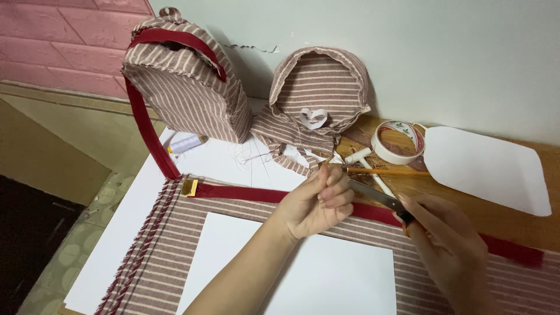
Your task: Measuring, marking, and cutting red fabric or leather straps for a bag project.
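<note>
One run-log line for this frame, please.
left hand: pinching scissors' tip | right hand: holding scissors by handle | under hands: red strap, striped fabric | nearby: tape roll

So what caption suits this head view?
Two hands work scissors above striped cloth.

Single head view, looking steeply down, close over table (513, 216), facing wall (408, 52).

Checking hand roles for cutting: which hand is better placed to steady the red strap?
Left. The left hand hovers right over the red strap, fingers pinched, while the right hand grips the metal blade.
</note>
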